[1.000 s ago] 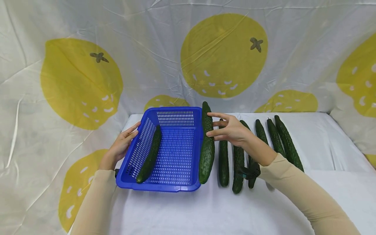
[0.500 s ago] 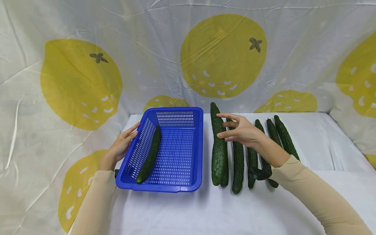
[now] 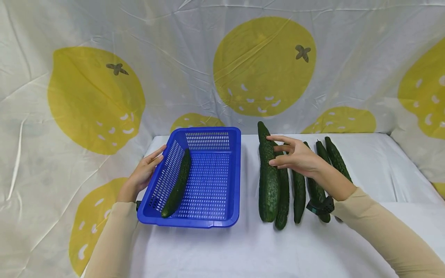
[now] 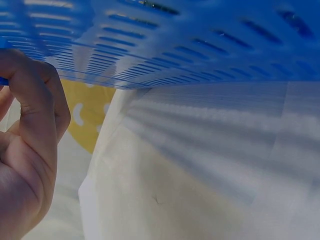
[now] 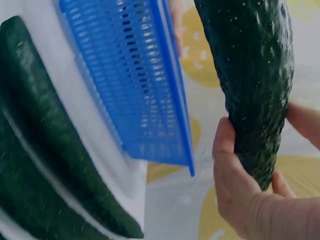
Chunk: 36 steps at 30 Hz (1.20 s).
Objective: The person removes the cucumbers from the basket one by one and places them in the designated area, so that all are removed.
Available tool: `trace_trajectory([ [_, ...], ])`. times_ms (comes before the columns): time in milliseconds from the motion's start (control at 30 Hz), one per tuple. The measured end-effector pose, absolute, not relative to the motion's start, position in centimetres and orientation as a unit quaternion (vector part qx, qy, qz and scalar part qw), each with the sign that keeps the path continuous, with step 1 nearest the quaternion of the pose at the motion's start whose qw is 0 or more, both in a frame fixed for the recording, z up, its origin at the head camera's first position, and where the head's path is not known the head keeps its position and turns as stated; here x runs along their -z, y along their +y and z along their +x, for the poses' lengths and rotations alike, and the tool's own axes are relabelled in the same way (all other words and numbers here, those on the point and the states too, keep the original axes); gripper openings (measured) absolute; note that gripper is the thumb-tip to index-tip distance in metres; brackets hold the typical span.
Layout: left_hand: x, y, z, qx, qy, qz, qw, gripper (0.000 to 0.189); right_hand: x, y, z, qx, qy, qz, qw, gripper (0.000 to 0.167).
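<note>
My left hand point(image 3: 143, 172) grips the left rim of a blue slotted plastic basket point(image 3: 235, 181); in the left wrist view the bent fingers point(image 4: 37, 107) reach up to its edge. One cucumber point(image 3: 179, 185) lies along the basket's left side. To the right of the basket, my right hand point(image 3: 297, 157) holds a large cucumber point(image 3: 270, 189) between thumb and fingers. This cucumber point(image 5: 255, 75) stands raised in the right wrist view and overlaps another cucumber point(image 3: 261, 189) from the row in the head view.
Several more cucumbers lie side by side on the white-covered table point(image 3: 208, 251), among them one point(image 3: 299, 195) below the right hand and one point(image 3: 335, 154) at the far right. A curtain point(image 3: 167, 77) with yellow lemon prints hangs behind.
My right hand has carried the large cucumber rightward, from beside the basket's right rim to over the left end of the row. My left hand and the basket have stayed put.
</note>
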<state>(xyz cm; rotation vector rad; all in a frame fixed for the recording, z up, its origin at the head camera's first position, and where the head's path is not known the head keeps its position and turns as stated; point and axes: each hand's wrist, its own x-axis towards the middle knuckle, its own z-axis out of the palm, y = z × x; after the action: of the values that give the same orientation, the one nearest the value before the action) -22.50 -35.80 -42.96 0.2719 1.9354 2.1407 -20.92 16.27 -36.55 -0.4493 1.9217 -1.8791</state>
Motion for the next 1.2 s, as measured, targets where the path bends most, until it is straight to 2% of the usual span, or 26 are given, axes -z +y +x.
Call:
trace_trajectory([
  [1200,43.0,-35.8,-22.4,-0.738,0.658,0.093,0.120,0.056,39.7,27.4,-20.6,0.641,0.709,-0.220,0.193,0.073],
])
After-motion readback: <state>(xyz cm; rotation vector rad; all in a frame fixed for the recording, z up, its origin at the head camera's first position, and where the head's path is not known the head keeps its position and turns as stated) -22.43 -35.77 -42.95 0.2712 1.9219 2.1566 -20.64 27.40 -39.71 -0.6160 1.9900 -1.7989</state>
